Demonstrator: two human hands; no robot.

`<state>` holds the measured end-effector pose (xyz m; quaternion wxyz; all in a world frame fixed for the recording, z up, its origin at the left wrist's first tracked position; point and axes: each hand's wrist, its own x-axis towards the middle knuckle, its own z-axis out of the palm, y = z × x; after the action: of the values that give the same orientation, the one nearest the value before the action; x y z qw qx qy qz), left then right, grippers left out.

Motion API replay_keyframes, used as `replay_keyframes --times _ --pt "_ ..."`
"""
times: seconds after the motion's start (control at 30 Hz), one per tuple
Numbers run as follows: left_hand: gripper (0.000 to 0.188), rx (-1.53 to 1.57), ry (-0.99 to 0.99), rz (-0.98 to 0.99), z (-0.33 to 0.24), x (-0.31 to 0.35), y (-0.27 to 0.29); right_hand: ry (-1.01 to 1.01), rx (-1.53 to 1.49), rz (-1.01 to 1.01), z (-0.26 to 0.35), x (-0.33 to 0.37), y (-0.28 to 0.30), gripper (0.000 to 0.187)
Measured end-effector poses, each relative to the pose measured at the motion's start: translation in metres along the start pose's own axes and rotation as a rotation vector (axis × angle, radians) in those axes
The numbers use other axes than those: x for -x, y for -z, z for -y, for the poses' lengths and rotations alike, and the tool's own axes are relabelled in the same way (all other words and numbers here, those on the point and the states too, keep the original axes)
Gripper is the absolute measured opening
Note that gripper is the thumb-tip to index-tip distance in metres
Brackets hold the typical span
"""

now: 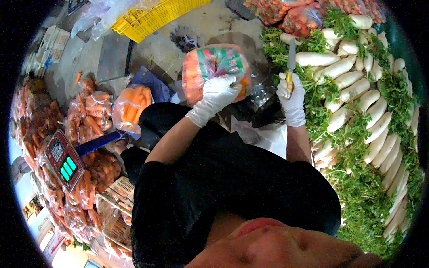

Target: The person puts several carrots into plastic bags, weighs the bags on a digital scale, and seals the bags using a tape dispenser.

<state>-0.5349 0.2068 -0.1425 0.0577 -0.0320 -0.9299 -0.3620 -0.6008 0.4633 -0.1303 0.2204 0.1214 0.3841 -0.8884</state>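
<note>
My left hand (pixel 219 96), in a white glove, is closed on the gathered plastic of a large clear bag of carrots (pixel 193 73). Green and red print runs over the bag's top, and orange shows through its sides. My right hand (pixel 293 98), gloved too, grips a knife (pixel 292 58) by its yellowish handle. The blade points up and away from me, apart from the bag and close to the white radishes on the right.
White radishes (pixel 339 71) with leafy greens are piled along the right. Bagged carrots (pixel 132 105) and a digital scale display (pixel 62 163) stand on the left. A yellow crate (pixel 156 20) lies at the far side, near red mesh-like bags (pixel 304 20).
</note>
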Motion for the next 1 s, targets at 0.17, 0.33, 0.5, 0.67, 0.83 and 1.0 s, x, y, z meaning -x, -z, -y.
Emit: replay_keyframes --times 0.17,0.33,0.5,0.67,0.83,1.0 --pt "0.027 -0.503 -0.146 -0.057 -0.005 -0.041 -0.020 -0.200 0.113 -0.117 -0.040 0.028 0.002 0.032" --pt "0.014 -0.698 -0.200 0.056 0.001 -0.071 -0.035 -0.320 0.167 -0.114 -0.078 0.063 0.005 0.038" --pt "0.047 -0.248 0.197 0.255 0.016 -0.094 -0.017 -0.456 0.287 -0.134 -0.079 0.085 -0.004 0.035" --pt "0.039 -0.161 0.224 0.454 0.056 -0.090 -0.023 -0.481 0.182 -0.031 -0.081 0.082 -0.029 0.036" --pt "0.034 0.049 0.023 0.263 0.081 -0.069 -0.024 -0.357 0.210 -0.001 -0.085 0.064 -0.032 0.037" --pt "0.035 0.049 -0.069 0.227 0.074 -0.060 0.000 -0.613 0.181 0.108 -0.094 0.081 -0.024 0.038"
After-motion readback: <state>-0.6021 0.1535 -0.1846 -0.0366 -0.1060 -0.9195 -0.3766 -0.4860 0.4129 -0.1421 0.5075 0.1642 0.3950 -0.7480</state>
